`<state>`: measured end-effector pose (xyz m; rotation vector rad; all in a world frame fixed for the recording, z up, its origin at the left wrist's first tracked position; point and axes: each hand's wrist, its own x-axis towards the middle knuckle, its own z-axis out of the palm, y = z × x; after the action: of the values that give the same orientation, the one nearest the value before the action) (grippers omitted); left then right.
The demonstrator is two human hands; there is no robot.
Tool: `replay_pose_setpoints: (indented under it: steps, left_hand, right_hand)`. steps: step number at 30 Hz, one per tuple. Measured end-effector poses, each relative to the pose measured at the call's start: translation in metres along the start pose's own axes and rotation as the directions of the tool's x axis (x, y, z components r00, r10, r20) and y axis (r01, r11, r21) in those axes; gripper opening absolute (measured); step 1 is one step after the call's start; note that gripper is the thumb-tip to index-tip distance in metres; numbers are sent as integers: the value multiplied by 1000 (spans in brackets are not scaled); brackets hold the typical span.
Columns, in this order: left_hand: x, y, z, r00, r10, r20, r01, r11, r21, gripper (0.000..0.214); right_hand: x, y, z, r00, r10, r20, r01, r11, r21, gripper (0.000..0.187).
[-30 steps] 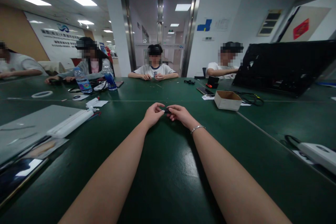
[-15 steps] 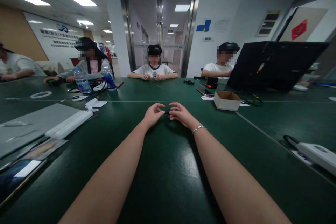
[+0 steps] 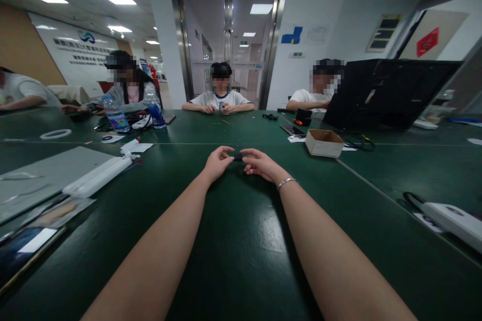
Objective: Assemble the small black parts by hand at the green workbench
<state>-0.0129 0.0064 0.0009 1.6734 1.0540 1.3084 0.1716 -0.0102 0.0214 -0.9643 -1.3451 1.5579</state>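
Over the middle of the green table, a small black object (image 3: 238, 158) with a silvery end spans the gap between my hands. My left hand (image 3: 217, 164) pinches its silvery end between thumb and fingers. From the other side, the fingers of my right hand (image 3: 262, 165) close on the dark end, partly covering it. The object is too small to name its kind. My right wrist wears a silver bracelet (image 3: 287, 182).
An open cardboard box (image 3: 323, 144) stands right of my hands, near a phone (image 3: 292, 130). A white power strip (image 3: 454, 223) lies far right. At left are a grey panel (image 3: 71, 165), a phone (image 3: 32, 248) and bottles (image 3: 116, 115). Several people sit opposite.
My right fingers have straightened slightly and shifted on the black object, showing a bit more of it. My left hand keeps its pinch. The view has shifted slightly.
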Motion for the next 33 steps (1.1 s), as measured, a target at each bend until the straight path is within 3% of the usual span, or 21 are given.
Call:
replay_pose_setpoints:
  steps: [3,8,13,17,19,23,29,33]
  left_hand:
    - [-1,3,0,1000,-15,-2,15,1000,-12,31]
    - [-3,6,1,1000,-16,22,16,1000,-17,30]
    - [-3,7,0,999,-38,18,39,998,-40,31]
    - [-3,7,1,999,-13,32,14,1000,-28,31]
    - [-3,7,1,999,-14,30,15,999,-28,31]
    - [-4,7,1,999,-15,29,15,999,-28,31]
    - [-3,4,1,999,-6,40,7,1000,-4,31]
    - [-3,5,1,999,-27,35,27,1000,1,31]
  right_hand:
    - [1,0,0,1000,20,24,-21,999,38,32]
    - [3,1,-1,999,39,-1,-39,999,15,17]
    - [3,1,-3,991,19,130,-22,999,28,45]
    - [2,0,-1,997,64,46,-64,998,5,23]
    - [1,0,0,997,55,55,-54,998,-14,20]
    - [0,-1,0,994,33,107,-36,999,27,46]
    - [3,0,1,997,67,27,-67,998,-17,21]
    - [1,0,-1,997,5,72,-7,999,36,46]
